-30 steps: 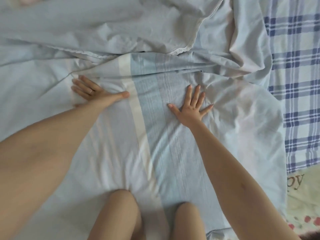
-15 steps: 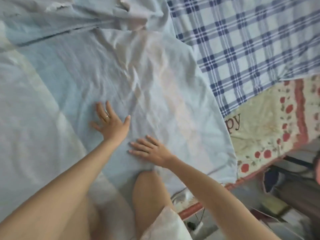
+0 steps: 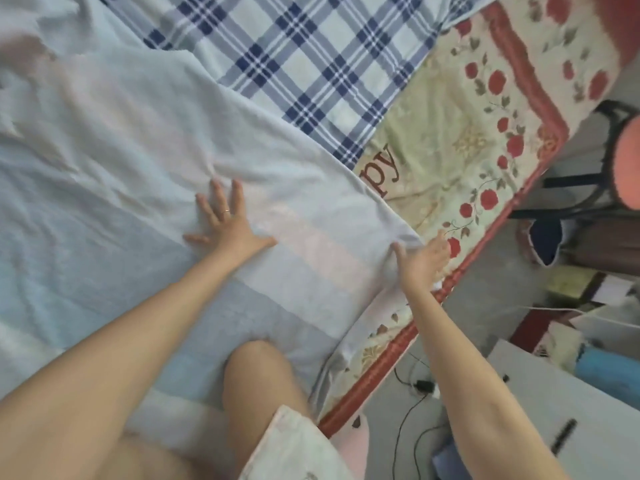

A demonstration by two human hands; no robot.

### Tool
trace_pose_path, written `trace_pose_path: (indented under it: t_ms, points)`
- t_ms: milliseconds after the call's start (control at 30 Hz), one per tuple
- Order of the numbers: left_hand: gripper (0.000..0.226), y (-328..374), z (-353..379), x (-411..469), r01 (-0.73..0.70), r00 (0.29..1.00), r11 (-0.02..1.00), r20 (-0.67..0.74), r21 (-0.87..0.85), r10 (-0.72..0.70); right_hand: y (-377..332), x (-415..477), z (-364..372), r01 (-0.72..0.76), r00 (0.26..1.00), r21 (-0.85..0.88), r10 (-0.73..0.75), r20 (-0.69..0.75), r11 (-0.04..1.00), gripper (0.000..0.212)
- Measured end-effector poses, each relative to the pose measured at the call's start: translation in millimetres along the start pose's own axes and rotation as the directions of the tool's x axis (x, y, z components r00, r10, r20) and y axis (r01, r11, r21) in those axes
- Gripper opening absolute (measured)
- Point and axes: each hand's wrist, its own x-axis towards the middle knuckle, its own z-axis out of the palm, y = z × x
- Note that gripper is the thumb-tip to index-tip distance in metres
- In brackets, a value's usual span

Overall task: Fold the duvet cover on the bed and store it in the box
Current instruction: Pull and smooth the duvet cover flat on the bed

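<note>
The pale blue duvet cover (image 3: 114,188) lies spread over the bed, with wrinkles near its middle. My left hand (image 3: 227,225) presses flat on it, fingers spread, a ring on one finger. My right hand (image 3: 424,259) is at the cover's right corner near the bed's edge. Its thumb lies on top of the bunched cloth and its fingers reach past the hem, pinching the corner. My bare knee (image 3: 258,372) rests on the cover near the bottom.
A blue plaid sheet (image 3: 311,64) and a floral mat (image 3: 460,133) with a red border lie under the cover. Right of the bed are a black stool (image 3: 609,181), cables on the floor (image 3: 415,386), a white surface (image 3: 550,403) and clutter.
The view has swung right toward the bed's edge. My right hand has left the spot beside my left hand and reached the cover's right corner. My left hand still presses flat.
</note>
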Motion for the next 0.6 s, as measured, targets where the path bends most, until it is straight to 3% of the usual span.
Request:
trace_pose_path:
  t_ms: [67,100,200,333,433,500,600]
  points:
    - [0.141,17,-4,3,0.094,0.996,0.994,0.005,-0.062,-0.094,27,-3,1,-0.399,0.917,0.145,0.391,0.079,0.905,0.107]
    - [0.146,29,-9,6,0.144,0.989,0.983,0.004,-0.112,-0.145,35,-1,2,-0.495,0.869,0.229,0.473,0.147,0.838,0.105]
    - [0.157,70,-16,20,0.311,0.949,0.919,0.031,-0.242,-0.313,50,16,5,-0.551,0.831,0.468,0.506,0.232,0.691,0.090]
    - [0.163,96,-22,30,0.455,0.883,0.861,-0.014,-0.227,-0.470,44,24,2,-0.652,0.725,0.569,0.632,0.274,0.501,0.103]
    - [0.161,100,-23,30,0.457,0.883,0.869,-0.019,-0.190,-0.469,39,18,6,-0.660,0.653,0.674,0.697,0.296,0.333,0.075]
    - [0.162,98,-23,30,0.459,0.880,0.868,-0.035,-0.191,-0.473,39,24,2,-0.534,0.703,0.706,0.709,0.066,0.464,0.043]
    - [0.165,100,-21,34,0.456,0.882,0.873,-0.049,-0.173,-0.469,45,44,-19,-0.410,0.775,0.628,0.615,-0.142,0.662,0.045]
